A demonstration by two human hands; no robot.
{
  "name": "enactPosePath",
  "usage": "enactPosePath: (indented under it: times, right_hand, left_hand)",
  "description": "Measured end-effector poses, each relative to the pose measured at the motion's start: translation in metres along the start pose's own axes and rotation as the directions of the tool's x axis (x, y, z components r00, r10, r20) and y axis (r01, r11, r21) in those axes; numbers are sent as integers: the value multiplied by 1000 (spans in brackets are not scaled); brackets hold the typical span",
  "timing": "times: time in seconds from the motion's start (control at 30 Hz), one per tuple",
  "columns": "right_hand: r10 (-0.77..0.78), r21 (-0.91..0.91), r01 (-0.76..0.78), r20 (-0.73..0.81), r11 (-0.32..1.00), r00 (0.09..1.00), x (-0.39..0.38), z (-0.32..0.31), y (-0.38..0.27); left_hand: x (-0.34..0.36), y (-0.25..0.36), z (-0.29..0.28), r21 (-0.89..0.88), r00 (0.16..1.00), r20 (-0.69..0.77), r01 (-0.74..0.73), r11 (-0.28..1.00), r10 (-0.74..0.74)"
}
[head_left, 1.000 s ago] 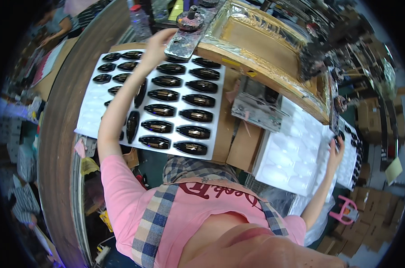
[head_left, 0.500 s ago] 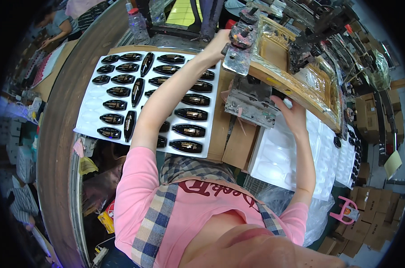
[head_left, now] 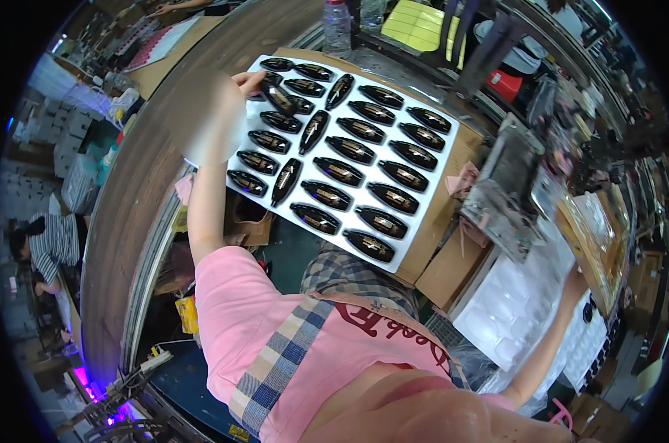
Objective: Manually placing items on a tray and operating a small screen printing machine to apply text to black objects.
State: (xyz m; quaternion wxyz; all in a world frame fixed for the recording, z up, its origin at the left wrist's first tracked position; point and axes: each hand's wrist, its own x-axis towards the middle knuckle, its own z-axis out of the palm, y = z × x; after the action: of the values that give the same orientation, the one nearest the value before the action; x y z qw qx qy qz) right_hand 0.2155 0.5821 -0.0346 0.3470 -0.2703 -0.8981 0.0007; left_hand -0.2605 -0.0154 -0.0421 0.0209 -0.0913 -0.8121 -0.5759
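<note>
My left hand (head_left: 247, 83) reaches over the far left part of a white moulded tray (head_left: 444, 184) and pinches a glossy black, pointed-oval piece (head_left: 277, 94) by its end. That piece is tilted over others lying in the tray's hollows, several rows of them, most with small gold print. A pale blur covers my left wrist and part of the hand. My right hand (head_left: 573, 284) is at the far right, by the lower edge of a wooden screen frame (head_left: 587, 255) and above a white moulded sheet; its fingers are too unclear to read.
A smeared metal printing fixture (head_left: 508, 188) stands right of the tray, with cardboard (head_left: 453, 277) between them. Empty white moulded trays (head_left: 508, 310) lie below the frame. A brown conveyor belt (head_left: 128, 192) runs along the left. A plastic bottle (head_left: 337, 29) stands beyond the tray.
My left hand has gone from the printing fixture to the tray's far left and now holds a black piece. My right hand has moved outward to the right. The view has turned.
</note>
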Motion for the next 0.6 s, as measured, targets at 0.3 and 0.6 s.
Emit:
enactPosePath:
  times: [0.3, 0.6]
  right_hand:
    - [687, 53, -734, 310, 677, 657, -37, -38, 211]
    - [372, -289, -301, 232, 909, 899, -61, -68, 261]
  left_hand:
    - [46, -118, -90, 166, 922, -276, 322, 932, -270]
    - [42, -72, -20, 693, 902, -389, 152, 704, 188]
